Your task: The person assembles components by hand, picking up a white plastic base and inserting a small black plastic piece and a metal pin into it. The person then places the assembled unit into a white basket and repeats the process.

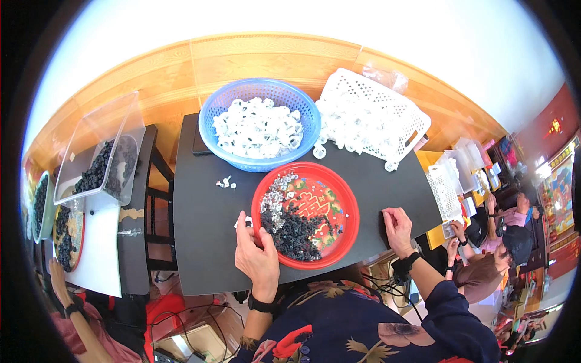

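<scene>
One red tray (349, 199), tabletop (209, 260) front edge: black pieces (296, 235), clear pieces (274, 202). Two baskets, back edge: blue basket (313, 121), white basket (414, 120), both white pieces (257, 130). Left hand (257, 260) at tray rim, right hand (399, 233) narrow; holds unclear.

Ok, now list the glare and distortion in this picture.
Head view: the wall glares blank white, and white plastic pieces in the white perforated basket look washed out. Head view: the wood panelling bows into an arc; the corners go black. Head view: the round red tray and left hand read clearly.
</scene>
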Demonstrator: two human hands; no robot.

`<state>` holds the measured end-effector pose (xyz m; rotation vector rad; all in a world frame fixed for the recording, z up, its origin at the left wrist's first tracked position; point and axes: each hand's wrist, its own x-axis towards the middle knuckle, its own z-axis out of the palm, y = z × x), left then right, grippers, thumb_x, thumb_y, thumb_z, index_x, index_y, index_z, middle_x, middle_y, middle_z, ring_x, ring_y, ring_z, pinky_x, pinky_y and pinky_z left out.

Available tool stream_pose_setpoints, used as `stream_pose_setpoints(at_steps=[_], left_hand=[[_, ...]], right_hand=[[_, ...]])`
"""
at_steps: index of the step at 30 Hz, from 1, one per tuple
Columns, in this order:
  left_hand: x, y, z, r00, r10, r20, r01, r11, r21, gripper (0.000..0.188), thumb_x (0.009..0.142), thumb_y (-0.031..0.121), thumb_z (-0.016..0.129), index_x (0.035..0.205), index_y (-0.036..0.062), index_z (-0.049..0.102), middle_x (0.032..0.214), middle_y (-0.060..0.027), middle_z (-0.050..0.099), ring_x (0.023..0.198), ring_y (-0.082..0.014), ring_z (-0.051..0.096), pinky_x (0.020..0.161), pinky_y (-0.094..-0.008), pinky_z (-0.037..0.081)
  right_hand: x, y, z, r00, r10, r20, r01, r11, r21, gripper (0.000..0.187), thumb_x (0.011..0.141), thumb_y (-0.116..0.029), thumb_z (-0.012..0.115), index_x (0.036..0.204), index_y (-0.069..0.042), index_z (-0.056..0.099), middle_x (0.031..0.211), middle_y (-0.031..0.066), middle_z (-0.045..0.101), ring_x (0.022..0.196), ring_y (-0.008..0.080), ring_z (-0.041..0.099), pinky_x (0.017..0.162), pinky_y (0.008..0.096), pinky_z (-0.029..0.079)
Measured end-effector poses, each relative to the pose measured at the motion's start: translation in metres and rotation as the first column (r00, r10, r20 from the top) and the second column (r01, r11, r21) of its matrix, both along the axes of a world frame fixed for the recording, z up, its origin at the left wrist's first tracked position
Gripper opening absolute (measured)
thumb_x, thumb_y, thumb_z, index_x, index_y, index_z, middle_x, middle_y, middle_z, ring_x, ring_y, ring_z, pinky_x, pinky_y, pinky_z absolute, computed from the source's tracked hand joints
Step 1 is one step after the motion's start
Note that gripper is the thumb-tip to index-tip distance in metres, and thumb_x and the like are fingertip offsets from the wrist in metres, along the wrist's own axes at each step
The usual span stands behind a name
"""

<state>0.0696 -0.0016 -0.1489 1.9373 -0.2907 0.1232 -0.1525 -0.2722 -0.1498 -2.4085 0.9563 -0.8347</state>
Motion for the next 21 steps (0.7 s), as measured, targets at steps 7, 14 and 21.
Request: stream_pose_setpoints(at_steps=[7,14,21], left_hand=[[0.000,0.000,0.006,0.998,-0.054,0.027,0.052,0.995,0.080,0.044,0.083,0.005,0.068,0.126,0.0036,0.062,0.091,-0.0064,0.061,0.075,-0.0222,0.058,0.069,-0.0381,0.047],[0.000,-0.001,0.001,0.999,-0.024,0.045,0.021,0.998,0.059,0.030,0.086,0.003,0.064,0.116,0.0007,0.063,0.094,-0.0096,0.060,0.079,-0.0246,0.056,0.076,-0.0378,0.048],[0.000,0.004,-0.003,0.986,-0.084,-0.146,0.059,0.985,-0.163,0.014,0.092,-0.001,0.057,0.106,-0.0025,0.055,0.097,-0.0114,0.060,0.082,-0.0197,0.057,0.077,-0.0326,0.046]], right_hand=[[0.000,-0.001,0.003,1.000,0.006,0.003,-0.006,1.000,-0.017,0.004,0.093,-0.003,0.066,0.096,-0.002,0.067,0.076,0.0061,0.052,0.060,0.0146,0.049,0.056,0.0292,0.041],[0.001,-0.001,0.006,0.999,0.009,0.032,-0.010,1.000,0.026,0.004,0.092,-0.003,0.067,0.096,-0.002,0.067,0.077,0.0067,0.054,0.060,0.0153,0.051,0.056,0.0294,0.042],[0.001,0.003,0.010,0.999,0.000,0.035,-0.001,0.999,0.049,0.005,0.091,-0.004,0.068,0.096,-0.003,0.068,0.079,0.0082,0.056,0.061,0.0169,0.055,0.057,0.0290,0.045]])
